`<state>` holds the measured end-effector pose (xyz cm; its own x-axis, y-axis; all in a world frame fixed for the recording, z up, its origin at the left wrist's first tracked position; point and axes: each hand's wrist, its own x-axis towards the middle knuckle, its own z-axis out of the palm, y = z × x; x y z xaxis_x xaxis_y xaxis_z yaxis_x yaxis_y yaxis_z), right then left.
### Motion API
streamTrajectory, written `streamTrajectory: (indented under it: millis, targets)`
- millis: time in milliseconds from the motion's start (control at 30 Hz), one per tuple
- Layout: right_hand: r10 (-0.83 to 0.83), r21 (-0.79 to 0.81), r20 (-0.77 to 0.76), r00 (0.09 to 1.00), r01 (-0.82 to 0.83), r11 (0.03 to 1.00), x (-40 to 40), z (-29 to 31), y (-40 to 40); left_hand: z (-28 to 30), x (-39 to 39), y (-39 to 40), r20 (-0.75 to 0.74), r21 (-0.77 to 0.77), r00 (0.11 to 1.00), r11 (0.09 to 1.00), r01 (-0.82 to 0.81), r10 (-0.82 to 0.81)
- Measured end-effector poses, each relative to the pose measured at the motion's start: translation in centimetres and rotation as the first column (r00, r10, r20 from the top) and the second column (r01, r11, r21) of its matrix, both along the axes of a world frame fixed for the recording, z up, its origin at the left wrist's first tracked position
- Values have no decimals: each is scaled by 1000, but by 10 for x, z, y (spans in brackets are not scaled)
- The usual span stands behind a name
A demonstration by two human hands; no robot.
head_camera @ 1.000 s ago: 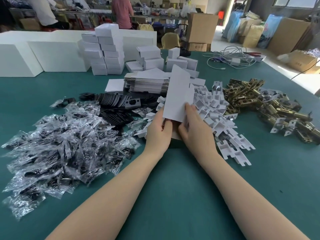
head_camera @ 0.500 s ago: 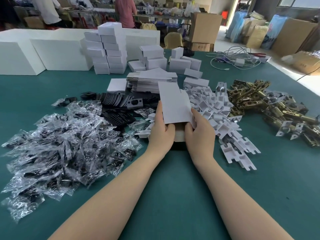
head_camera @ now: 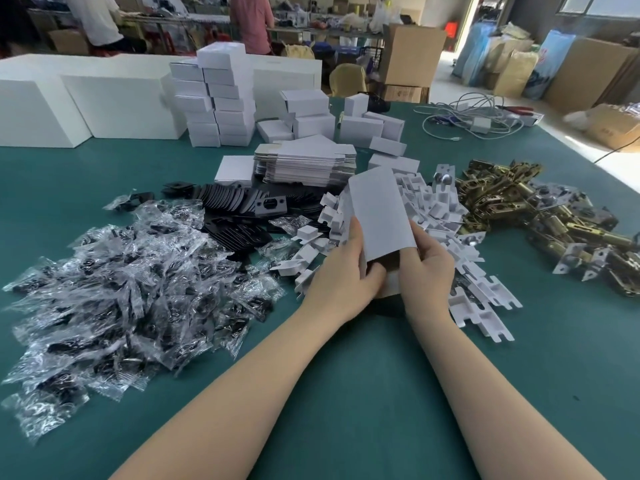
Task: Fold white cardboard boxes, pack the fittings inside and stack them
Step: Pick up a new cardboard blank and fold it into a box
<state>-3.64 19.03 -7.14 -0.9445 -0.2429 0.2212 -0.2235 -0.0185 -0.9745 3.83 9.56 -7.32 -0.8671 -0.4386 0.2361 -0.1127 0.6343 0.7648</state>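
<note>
A white cardboard box (head_camera: 379,213) is partly folded and stands up between my hands, its open brown inside facing me near the bottom. My left hand (head_camera: 343,278) grips its left edge with the thumb on the front face. My right hand (head_camera: 427,268) holds its right edge, fingers curled round it. Behind lies a stack of flat box blanks (head_camera: 304,164). Folded white boxes stand stacked (head_camera: 218,98) at the back left. Brass latch fittings (head_camera: 540,216) are heaped at the right, black plates (head_camera: 235,206) left of centre.
A pile of clear bags with black parts (head_camera: 121,292) covers the left of the green table (head_camera: 346,393). White cardboard inserts (head_camera: 460,258) lie scattered right of my hands. Large white boxes (head_camera: 69,105) line the back edge. Cables (head_camera: 467,116) lie far right.
The box panel has tilted from upright to leaning away and then swung up again, turned a little to the right. Both hands shifted up along its sides.
</note>
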Motion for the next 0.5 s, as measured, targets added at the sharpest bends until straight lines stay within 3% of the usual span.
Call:
streamTrajectory:
  millis: [100,167,233,300,367,433,500]
  targets:
    - [76,-44,61,995,-74,996,-4,0,3,-2,5,-1,-112,153,993,986,61,-44]
    - [173,-80,97,980,-165,983,-5,1,4,-3,5,-7,-160,286,983,957,-40,89]
    - [356,-114,127,926,-343,932,-2,0,4,-2,4,-15,-175,488,960,867,-106,217]
    - [523,-154,167,836,-502,851,-2,-1,6,-3,3,-21,-225,686,943,727,-26,246]
    - [651,-196,222,726,-621,759,-6,0,13,-2,3,-25,-272,744,936,666,56,225]
    - [744,-253,258,617,-700,668,-13,1,20,-4,2,-27,-317,731,929,674,110,191]
    - [739,-308,286,610,-672,674,-16,2,23,-4,2,-26,-350,709,922,690,145,166]
